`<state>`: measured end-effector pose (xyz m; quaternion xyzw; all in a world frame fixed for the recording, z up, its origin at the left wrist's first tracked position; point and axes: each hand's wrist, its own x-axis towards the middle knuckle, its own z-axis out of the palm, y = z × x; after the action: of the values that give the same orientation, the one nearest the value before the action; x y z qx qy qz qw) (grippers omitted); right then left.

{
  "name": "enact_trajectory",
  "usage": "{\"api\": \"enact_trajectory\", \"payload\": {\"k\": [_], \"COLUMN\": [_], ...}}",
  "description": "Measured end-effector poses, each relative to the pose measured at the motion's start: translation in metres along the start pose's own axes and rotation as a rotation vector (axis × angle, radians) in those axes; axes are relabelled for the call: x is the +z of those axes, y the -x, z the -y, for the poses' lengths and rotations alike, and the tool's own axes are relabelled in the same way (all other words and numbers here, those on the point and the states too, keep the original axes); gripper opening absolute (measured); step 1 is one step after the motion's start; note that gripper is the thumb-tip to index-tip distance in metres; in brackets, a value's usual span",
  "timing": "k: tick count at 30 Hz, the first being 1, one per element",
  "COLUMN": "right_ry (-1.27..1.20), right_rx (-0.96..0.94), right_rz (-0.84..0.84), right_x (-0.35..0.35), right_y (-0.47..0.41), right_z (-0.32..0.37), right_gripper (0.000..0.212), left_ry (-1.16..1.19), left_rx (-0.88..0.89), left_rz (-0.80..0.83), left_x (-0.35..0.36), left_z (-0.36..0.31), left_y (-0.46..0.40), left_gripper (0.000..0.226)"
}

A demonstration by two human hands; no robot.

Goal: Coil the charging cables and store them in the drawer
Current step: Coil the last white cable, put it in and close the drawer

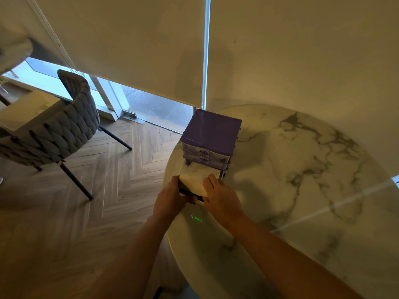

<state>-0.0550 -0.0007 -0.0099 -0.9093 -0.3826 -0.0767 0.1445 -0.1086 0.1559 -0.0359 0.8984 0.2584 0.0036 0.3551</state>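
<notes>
On marble table, drawer unit near blinds.

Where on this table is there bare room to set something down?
The marble table is bare to the right of the purple drawer unit, out to its far rim, and near the forearms. It is crowded at the left edge, where the left hand and right hand grip the pulled-out bottom drawer.

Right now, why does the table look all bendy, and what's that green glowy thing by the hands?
Head view: the wide-angle lens bows the marble table and blind edges; green marks glow on the tabletop, too blurred to read; a pale streak of glare crosses the right side; the purple drawer unit casts a soft shadow; both hands, left hand and right hand, look sharp on the open drawer.
</notes>
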Motion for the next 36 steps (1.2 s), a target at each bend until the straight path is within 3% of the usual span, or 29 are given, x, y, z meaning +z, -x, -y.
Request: {"api": "enact_trajectory", "payload": {"k": [5, 10, 16, 21, 24, 29, 32, 36], "right_ry": [-0.223, -0.443, -0.761, -0.975, -1.011, -0.852, -0.827, -0.867], "right_rx": [0.13, 0.276, 0.625, 0.949, 0.954, 0.876, 0.844, 0.84], "right_rz": [0.094, 0.053, 0.018, -0.014, 0.03, 0.199, 0.224, 0.186], "right_x": [0.002, 0.005, -0.001, -0.001, 0.005, 0.008, 0.003, 0.002], "right_y": [0.003, 0.005, -0.001, -0.009, -0.012, -0.018, -0.021, -0.017], "right_z": [-0.005, -0.004, 0.002, 0.003, 0.0, -0.001, -0.001, 0.001], "right_gripper": [0.028, 0.031, 0.017, 0.028, 0.038, 0.031, 0.025, 0.036], "left_ry": [-0.005, -0.011, 0.034, 0.108, 0.147, 0.239, 0.251, 0.286], "left_rx": [0.041, 0.036, 0.068, 0.047, -0.004, -0.051, -0.06, -0.051], "left_rz": [-0.013, -0.018, 0.058, 0.126, 0.108, 0.158, 0.171, 0.176], "left_x": [0.002, 0.003, -0.001, -0.009, -0.009, -0.01, -0.01, -0.011], "left_z": [0.001, 0.003, 0.009, 0.003, -0.002, -0.002, -0.002, 0.001], "left_y": [0.002, 0.003, -0.002, -0.002, -0.003, -0.009, -0.011, -0.011], "left_gripper": [0.07, 0.072, 0.074, 0.067, 0.054, 0.045, 0.035, 0.026]}}
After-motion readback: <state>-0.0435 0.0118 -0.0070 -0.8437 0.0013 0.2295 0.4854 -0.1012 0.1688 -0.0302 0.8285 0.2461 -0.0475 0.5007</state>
